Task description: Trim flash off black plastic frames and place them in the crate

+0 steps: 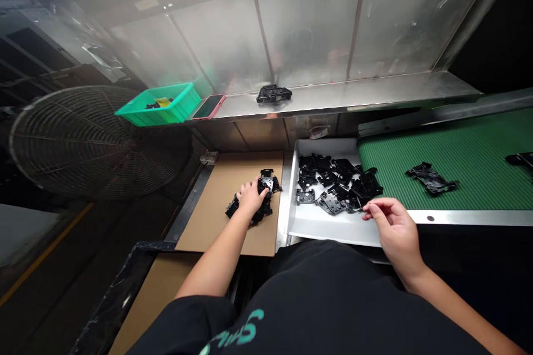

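Head view
Left hand: the left hand (250, 197) lay palm down on a stack of black plastic parts (255, 204) on a cardboard sheet (216, 205), fingers curled over the top of the stack, gripping it.
Right hand: the right hand (393, 227) hovered at the near edge of a white tray (325, 224), fingers loosely bent, thumb and forefinger nearly pinched; whether they held anything could not be told.
Loose parts: a heap of black parts (337, 183) lay in the tray, just beyond the right hand's fingertips.
Belt: a green conveyor belt (466, 161) ran beyond the right hand, carrying one black part (431, 177).
Shelf: far beyond both hands, a steel shelf (375, 94) bore a green bin (160, 104), a phone (209, 106) and another black part (273, 93).
Fan: a wire-guarded fan (83, 141) stood well left of the left hand.
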The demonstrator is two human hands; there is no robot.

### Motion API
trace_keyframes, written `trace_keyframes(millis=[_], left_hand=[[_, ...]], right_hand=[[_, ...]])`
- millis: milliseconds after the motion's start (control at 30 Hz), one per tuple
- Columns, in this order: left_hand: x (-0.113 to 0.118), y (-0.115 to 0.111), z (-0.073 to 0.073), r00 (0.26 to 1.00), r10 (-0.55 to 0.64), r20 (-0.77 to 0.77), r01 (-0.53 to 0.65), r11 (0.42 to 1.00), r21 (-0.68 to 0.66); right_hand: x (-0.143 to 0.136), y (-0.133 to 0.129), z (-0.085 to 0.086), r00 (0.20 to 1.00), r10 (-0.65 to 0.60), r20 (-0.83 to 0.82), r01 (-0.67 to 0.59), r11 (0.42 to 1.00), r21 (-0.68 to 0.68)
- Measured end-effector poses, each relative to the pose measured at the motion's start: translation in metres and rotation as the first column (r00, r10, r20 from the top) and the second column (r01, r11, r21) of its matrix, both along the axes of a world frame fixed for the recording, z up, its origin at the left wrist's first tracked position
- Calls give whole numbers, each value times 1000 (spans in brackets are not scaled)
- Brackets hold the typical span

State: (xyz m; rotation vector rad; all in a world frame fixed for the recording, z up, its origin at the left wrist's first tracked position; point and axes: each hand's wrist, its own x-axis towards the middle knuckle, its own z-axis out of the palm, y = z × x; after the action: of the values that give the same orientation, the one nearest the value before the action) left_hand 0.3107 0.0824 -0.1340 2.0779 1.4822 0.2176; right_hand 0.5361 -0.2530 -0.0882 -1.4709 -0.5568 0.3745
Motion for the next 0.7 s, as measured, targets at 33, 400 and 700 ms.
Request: trace_keyframes(millis=[33,400,700], left_hand=[[3,3,-4,998,-12,-59,14,999,38],[144,-99,-70,417,-904,-98,909,417,15],[169,-117,-113,304,-951,48,953,303,-25]], right_hand=[[0,-1,-1,1000,-2,2,2,1000,0],[-5,-7,2,999,-28,18,29,999,-25],[-11,-22,-1,998,-52,18,53,997,-56]])
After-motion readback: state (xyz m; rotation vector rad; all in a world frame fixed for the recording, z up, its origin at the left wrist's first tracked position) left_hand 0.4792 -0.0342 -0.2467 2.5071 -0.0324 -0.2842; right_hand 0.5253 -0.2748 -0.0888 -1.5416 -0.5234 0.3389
